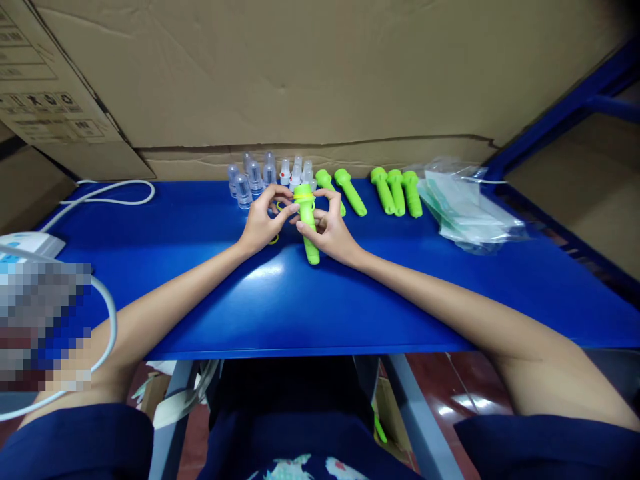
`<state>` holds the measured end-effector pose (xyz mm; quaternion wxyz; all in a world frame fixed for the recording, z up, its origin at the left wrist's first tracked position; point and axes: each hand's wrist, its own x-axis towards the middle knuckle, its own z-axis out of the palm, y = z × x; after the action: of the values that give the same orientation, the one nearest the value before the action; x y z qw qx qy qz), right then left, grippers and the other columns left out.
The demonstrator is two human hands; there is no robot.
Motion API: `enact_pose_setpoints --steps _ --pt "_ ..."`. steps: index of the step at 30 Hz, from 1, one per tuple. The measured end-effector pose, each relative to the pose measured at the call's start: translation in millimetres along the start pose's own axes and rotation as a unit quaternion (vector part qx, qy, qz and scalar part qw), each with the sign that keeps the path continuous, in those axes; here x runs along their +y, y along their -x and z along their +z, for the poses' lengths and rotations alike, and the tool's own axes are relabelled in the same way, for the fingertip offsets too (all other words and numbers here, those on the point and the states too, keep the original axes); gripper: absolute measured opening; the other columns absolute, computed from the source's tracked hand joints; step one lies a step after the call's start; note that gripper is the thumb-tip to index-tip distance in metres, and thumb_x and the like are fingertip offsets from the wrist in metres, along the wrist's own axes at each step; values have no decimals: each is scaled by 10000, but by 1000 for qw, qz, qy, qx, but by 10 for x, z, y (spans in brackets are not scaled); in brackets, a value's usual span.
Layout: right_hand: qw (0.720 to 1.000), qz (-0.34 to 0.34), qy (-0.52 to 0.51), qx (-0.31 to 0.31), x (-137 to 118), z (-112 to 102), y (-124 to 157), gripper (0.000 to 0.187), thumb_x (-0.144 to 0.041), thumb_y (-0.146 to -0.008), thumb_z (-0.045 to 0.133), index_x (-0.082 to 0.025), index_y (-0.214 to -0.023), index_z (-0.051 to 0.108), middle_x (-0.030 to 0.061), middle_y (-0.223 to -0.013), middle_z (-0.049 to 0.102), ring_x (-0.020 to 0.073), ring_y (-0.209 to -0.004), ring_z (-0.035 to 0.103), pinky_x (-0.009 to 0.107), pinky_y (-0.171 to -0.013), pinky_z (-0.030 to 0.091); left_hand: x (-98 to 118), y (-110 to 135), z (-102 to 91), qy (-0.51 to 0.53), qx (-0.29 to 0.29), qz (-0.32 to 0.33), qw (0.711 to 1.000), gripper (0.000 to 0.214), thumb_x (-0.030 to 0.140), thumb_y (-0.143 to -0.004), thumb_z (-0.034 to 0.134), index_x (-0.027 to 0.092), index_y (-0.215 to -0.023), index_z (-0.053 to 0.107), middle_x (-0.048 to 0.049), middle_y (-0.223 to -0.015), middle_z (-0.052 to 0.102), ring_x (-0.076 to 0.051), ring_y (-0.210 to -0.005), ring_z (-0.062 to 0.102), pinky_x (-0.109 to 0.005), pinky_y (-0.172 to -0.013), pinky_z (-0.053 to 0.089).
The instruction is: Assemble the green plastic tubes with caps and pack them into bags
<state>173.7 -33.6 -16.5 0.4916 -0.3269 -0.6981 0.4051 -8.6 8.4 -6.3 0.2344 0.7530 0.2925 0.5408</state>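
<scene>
A lime-green flashlight body (309, 239) stands tilted between my hands, its wide head away from me and its narrow end toward me. A yellow ring (303, 197) sits around the head. My left hand (267, 217) is closed, its thumb and fingertips pinching at the ring on the left side. From the right, my right hand (334, 230) grips the body, thumb along its side and index finger curled up to the head. Another yellow ring (273, 239) lies on the table, partly hidden below my left hand.
Clear plastic caps (243, 192) stand at the back, beside smaller white-based caps (285, 171). More green flashlight bodies (351, 192) lie to their right. Plastic bags (467, 203) rest on the blue table (280, 313) at right. A white cable (107, 193) and a white device are at left; cardboard walls the back.
</scene>
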Motion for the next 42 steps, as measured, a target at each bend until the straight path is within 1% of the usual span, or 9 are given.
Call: enact_pose_setpoints --steps 4,8,14,20,24,29,35,38,42 --pt "1000 10 -10 -2 13 0 -14 717 -621 -837 734 -292 -1278 274 68 -1126 721 218 -927 752 436 -843 650 4 -3 -7 -9 29 13 999 403 558 -899 720 189 -1031 623 -45 -987 711 -143 -883 703 -243 -679 478" --pt "1000 21 -20 -3 15 -8 -6 735 -579 -802 788 -277 -1252 291 57 -1066 739 220 -940 760 441 -874 651 2 -6 -10 -4 34 29 999 347 502 -896 745 185 -1001 651 -36 -974 699 -126 -861 683 -234 -675 468" --pt "1000 24 -18 2 33 -34 -3 673 -524 -799 794 -272 -1179 301 -3 -921 719 171 -786 735 362 -765 643 -7 -17 -23 -2 15 21 1000 341 496 -885 758 184 -973 654 -31 -964 693 -115 -813 657 -227 -659 460" --pt "999 29 -31 6 20 -56 -20 699 -467 -748 841 -284 -1142 293 -56 -833 656 132 -693 678 275 -639 582 36 -13 -24 -16 3 34 999 343 516 -913 721 181 -905 647 -17 -867 668 -117 -775 620 -242 -670 457" --pt "999 33 -24 9 21 -63 -29 671 -498 -757 823 -281 -1108 293 -47 -834 644 143 -709 674 291 -647 579 38 -10 -19 -23 5 25 999 331 503 -914 723 184 -929 640 -20 -899 679 -113 -775 623 -238 -665 460" --pt "1000 25 -7 14 7 -50 -23 685 -550 -783 802 -283 -1162 297 -18 -910 664 158 -746 690 324 -681 610 7 -12 0 -4 23 35 999 356 521 -902 733 188 -975 632 -26 -952 676 -101 -766 640 -224 -640 458" --pt "1000 13 6 7 -73 -30 -8 674 -537 -813 789 -294 -1154 260 -66 -840 592 129 -650 647 308 -630 590 -1 -9 5 -6 25 60 998 340 509 -916 725 189 -1005 654 -32 -968 683 -102 -777 647 -223 -641 463" --pt "1000 17 3 3 -82 -26 -8 677 -519 -810 794 -292 -1155 258 -71 -831 581 127 -648 642 297 -617 574 13 -8 -3 -10 22 66 998 315 483 -925 723 185 -1010 662 -33 -969 685 -104 -782 645 -227 -651 466" --pt "1000 24 3 7 -58 -23 -6 700 -526 -804 793 -290 -1190 258 -64 -827 585 139 -676 653 292 -608 566 44 -10 -14 -14 17 66 998 274 450 -934 716 180 -952 677 -36 -949 685 -110 -780 634 -236 -655 463"
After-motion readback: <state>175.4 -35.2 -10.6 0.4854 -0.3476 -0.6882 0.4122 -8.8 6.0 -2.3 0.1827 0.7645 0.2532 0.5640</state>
